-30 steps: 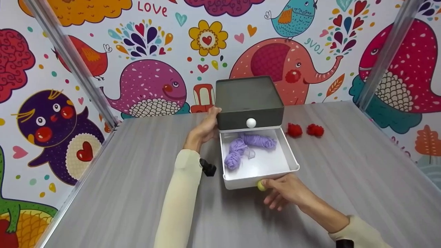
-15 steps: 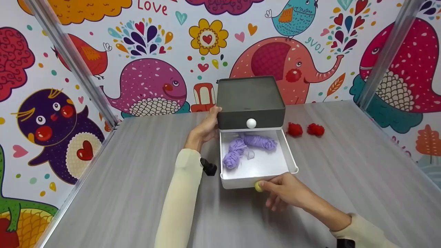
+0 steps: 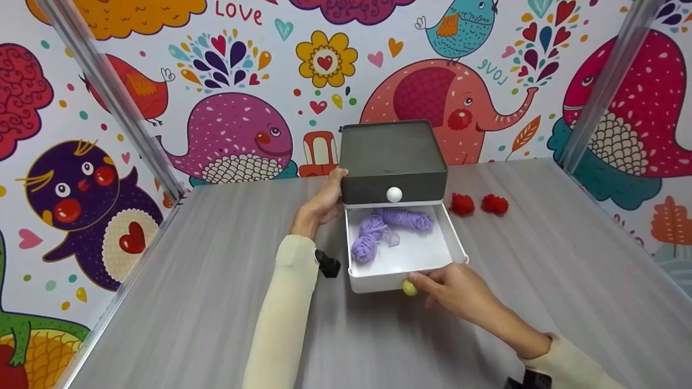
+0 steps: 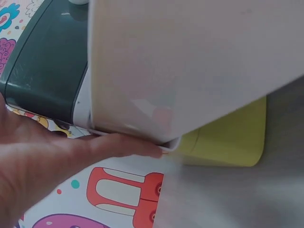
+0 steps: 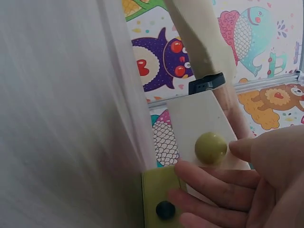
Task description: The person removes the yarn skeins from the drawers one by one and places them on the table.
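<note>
In the head view a small drawer cabinet has a dark grey top section [image 3: 394, 156] with a white knob [image 3: 394, 194]. Below it, a white drawer [image 3: 378, 282] is pulled out towards me. Two bundles of purple yarn [image 3: 372, 232] lie inside, beside a small translucent piece [image 3: 392, 237]. My left hand [image 3: 325, 199] lies along the cabinet's left side, one finger stretched straight against it in the left wrist view. My right hand [image 3: 459, 289] is at the drawer's yellow-green knob [image 5: 210, 148], thumb tip at its edge, the other fingers loosely extended below.
Two red fluffy bundles [image 3: 478, 204] sit on the grey table [image 3: 216, 302] right of the cabinet. Under the white drawer is a yellow-green drawer [image 5: 161, 185] with a dark knob [image 5: 165, 210]. A wall with cartoon animals [image 3: 238, 135] stands close behind.
My right thumb has slid from over the knob to its upper right edge, leaving more of the knob visible. The white drawer's front has shifted very slightly inward. My left hand has stayed in place.
</note>
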`<action>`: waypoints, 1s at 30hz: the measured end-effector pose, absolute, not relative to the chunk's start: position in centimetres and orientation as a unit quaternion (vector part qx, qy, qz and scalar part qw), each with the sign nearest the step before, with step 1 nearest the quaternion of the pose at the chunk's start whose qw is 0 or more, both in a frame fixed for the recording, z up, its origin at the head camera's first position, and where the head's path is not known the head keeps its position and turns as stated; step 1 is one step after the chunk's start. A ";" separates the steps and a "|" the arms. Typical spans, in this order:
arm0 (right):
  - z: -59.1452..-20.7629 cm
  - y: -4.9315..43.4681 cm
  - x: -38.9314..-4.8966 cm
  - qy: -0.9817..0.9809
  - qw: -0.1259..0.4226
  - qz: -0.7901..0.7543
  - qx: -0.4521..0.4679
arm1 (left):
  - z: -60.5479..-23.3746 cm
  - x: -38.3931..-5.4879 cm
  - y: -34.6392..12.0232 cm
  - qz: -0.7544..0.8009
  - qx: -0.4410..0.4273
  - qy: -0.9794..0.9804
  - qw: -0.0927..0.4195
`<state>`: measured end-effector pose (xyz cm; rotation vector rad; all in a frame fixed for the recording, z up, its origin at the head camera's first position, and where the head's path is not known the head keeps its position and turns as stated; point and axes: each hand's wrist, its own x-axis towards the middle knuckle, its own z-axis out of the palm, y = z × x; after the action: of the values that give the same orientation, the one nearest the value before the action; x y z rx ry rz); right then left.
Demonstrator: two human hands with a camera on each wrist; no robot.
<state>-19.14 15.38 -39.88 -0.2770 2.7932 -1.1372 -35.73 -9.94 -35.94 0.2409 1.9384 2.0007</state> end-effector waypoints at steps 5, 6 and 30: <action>-39.3 15.4 -18.8 0.922 0.031 -0.368 -0.116 | -36.0 -35.7 -9.9 0.706 0.083 0.682 0.173; -39.2 15.4 -18.7 0.922 0.030 -0.368 -0.116 | -36.0 -35.7 -9.9 0.706 0.081 0.682 0.172; -41.0 12.5 -16.7 0.944 -0.034 -0.306 -0.120 | -35.5 -35.7 -9.3 0.703 0.057 0.697 0.133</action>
<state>-16.70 12.50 -40.99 -0.3840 3.0315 -0.9840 -35.70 -9.33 -35.53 0.1657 2.0203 2.0373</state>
